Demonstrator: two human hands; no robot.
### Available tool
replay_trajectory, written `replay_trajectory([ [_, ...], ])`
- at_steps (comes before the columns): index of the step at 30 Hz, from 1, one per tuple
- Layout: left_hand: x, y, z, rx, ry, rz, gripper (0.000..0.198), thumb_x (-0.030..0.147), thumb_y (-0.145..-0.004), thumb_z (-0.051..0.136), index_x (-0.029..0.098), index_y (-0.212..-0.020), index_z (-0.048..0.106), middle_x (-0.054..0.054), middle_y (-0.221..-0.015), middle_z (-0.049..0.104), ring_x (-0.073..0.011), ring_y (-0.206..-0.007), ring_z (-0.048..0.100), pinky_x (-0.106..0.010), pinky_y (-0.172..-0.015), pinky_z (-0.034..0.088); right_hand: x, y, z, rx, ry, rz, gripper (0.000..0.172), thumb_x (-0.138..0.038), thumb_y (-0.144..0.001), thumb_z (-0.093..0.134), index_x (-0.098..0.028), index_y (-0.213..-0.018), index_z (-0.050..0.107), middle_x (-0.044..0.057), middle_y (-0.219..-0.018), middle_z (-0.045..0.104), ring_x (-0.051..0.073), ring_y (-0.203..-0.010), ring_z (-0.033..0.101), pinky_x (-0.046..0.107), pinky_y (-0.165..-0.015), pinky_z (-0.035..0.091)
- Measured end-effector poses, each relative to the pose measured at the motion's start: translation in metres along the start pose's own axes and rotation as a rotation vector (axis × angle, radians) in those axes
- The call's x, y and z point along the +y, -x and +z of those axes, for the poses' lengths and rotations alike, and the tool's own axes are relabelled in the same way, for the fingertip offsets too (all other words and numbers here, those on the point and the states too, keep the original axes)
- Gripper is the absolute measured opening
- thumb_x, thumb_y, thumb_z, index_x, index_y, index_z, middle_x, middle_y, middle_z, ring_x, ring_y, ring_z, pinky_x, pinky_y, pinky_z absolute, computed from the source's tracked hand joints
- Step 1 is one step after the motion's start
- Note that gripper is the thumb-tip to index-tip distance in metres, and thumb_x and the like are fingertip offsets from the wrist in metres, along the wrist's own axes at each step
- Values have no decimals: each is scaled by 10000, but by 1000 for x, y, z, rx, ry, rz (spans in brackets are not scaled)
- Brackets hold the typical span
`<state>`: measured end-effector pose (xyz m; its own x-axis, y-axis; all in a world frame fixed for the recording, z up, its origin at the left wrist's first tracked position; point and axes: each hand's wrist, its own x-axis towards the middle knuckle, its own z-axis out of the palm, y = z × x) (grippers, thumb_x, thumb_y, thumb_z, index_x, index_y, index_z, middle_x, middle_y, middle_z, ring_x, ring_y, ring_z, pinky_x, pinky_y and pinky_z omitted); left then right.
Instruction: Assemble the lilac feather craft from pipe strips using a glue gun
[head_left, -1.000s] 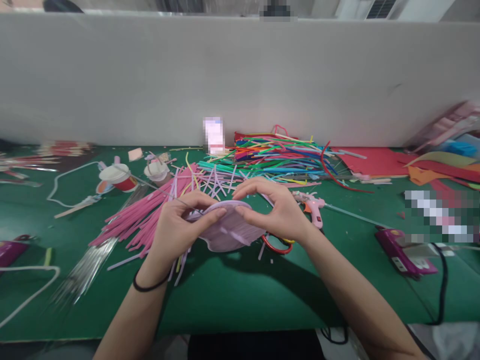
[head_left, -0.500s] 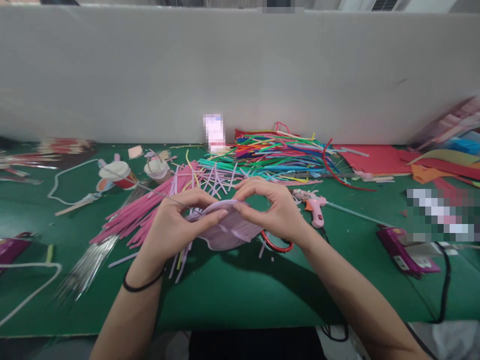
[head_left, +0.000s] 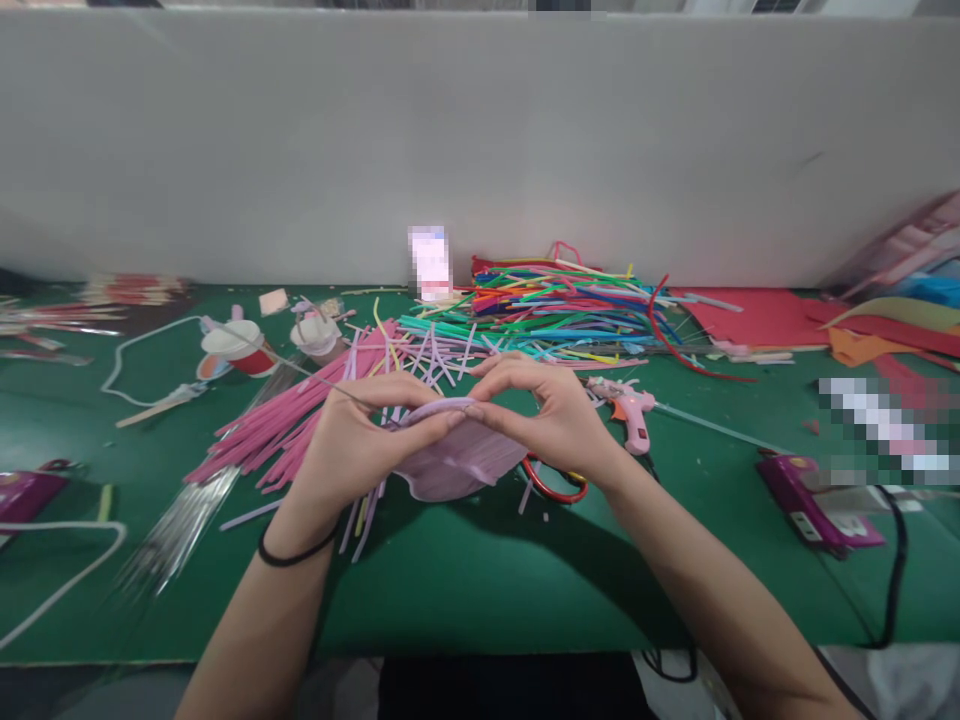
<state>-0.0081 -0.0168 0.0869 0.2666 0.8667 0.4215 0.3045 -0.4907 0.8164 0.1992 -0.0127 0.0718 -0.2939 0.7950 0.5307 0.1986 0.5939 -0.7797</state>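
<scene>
A lilac piece made of pipe cleaners laid side by side (head_left: 461,462), with a wavy lower outline, is held up above the table. My left hand (head_left: 367,435) pinches its upper left edge between thumb and fingers. At its upper right edge my right hand (head_left: 536,415) pinches it too, the two thumb tips almost touching at the top middle. A thin grey stem or wire (head_left: 319,376) runs out from behind my left hand toward the upper left. Beneath the piece, red-handled scissors (head_left: 555,495) lie partly hidden on the green table (head_left: 480,590).
Pink pipe cleaners (head_left: 262,435) lie left, a multicoloured heap (head_left: 555,300) behind. Right of my hands rests a pink glue gun (head_left: 634,412), near a purple power strip (head_left: 814,505). Cups, one a red paper cup (head_left: 259,360), stand back left. A phone (head_left: 430,265) leans against the grey partition (head_left: 480,130).
My left thumb has moved right along the top edge, closer to my right thumb. The lilac piece stays in nearly the same place, and the view has shifted slightly.
</scene>
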Motion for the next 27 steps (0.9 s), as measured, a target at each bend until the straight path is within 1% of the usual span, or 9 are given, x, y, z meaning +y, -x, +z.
replay_trajectory([
  [4, 2, 1, -1, -8, 10, -1, 50, 213, -736, 828, 247, -754, 797, 15, -718, 755, -140, -666, 666, -237, -610, 513, 1, -1, 0, -38, -72, 48, 45, -284, -822, 769, -242, -839, 764, 2, -867, 760, 188, -1003, 683, 356, -929, 516],
  [7, 2, 3, -2, 6, 22, -29, 36, 226, -742, 825, 247, -742, 796, 11, -705, 753, -142, -656, 661, -236, -586, 500, 4, -1, -1, -65, -114, 56, 95, -282, -793, 798, -257, -882, 778, 1, -929, 775, 182, -1002, 686, 349, -940, 512],
  [11, -4, 5, -2, 32, 44, -65, 31, 262, -746, 823, 243, -751, 799, -5, -710, 751, -155, -653, 655, -251, -567, 491, 6, 1, -1, -34, -132, 72, 124, -303, -762, 822, -249, -862, 773, 4, -907, 773, 182, -952, 696, 349, -915, 525],
  [15, -10, 6, 1, 47, 72, -85, 59, 275, -748, 817, 228, -731, 787, -11, -685, 732, -160, -616, 636, -270, -549, 489, 5, 1, 0, 12, -120, 84, 98, -323, -802, 784, -229, -819, 760, 13, -857, 764, 179, -895, 702, 342, -869, 541],
  [19, -11, 9, 5, 77, 108, -113, 81, 269, -745, 814, 227, -691, 771, -6, -678, 717, -155, -616, 620, -264, -541, 472, 2, 3, 5, 63, -46, 13, 90, -306, -842, 752, -229, -795, 748, 11, -837, 757, 177, -910, 697, 344, -882, 532],
  [22, -13, 11, 7, 100, 147, -139, 71, 269, -730, 826, 228, -698, 777, -11, -703, 725, -156, -635, 621, -267, -559, 476, 1, 4, 9, 90, 32, -26, 132, -333, -865, 728, -231, -781, 737, 14, -842, 753, 187, -931, 689, 361, -894, 524],
  [24, -17, 13, 8, 111, 175, -164, 88, 284, -719, 834, 219, -699, 780, -24, -719, 732, -164, -645, 626, -276, -569, 484, 1, 4, 9, 82, 50, -26, 158, -359, -876, 715, -231, -786, 738, 14, -848, 754, 189, -935, 687, 362, -900, 520],
  [27, -24, 14, 9, 135, 210, -205, 136, 318, -706, 842, 199, -691, 777, -36, -713, 729, -169, -645, 623, -283, -575, 486, 1, 2, 0, -3, 50, 35, 205, -389, -921, 651, -234, -851, 766, 14, -907, 774, 181, -952, 695, 335, -891, 520],
])
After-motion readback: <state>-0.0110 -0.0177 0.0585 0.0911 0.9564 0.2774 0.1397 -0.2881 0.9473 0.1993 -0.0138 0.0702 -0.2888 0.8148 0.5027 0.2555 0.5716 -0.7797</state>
